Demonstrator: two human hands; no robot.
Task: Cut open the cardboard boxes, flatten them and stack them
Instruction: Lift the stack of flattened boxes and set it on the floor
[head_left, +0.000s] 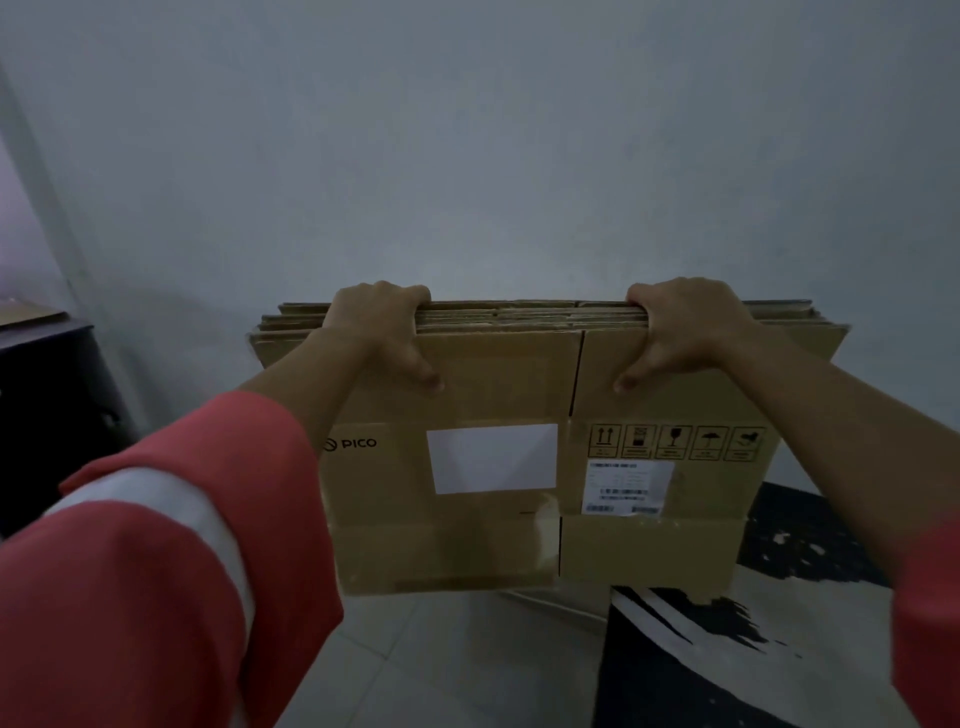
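A stack of flattened cardboard boxes (493, 545) stands upright on its long edge, close in front of a plain grey wall (467, 156). Whether its lower edge rests on the pale tiled floor (441, 665) cannot be told. The boxes are pressed flat into brown corrugated sheets, their layered edges showing along the top.

Both hands clamp that top edge. The left hand (382, 332) and the right hand (680, 327) each curl their fingers over the far side, with the thumbs pressed on the near face.

The front sheet is smooth and creased into panels. It carries a PICO logo (353, 443), a blank white label (492, 458), a row of handling symbols (675, 442) and a barcode label (628, 486).

A red sleeve (156, 545) with a white stripe covers the left arm. A black-and-white patterned rug (701, 654) lies at the right and a dark cabinet (52, 405) stands at the left.
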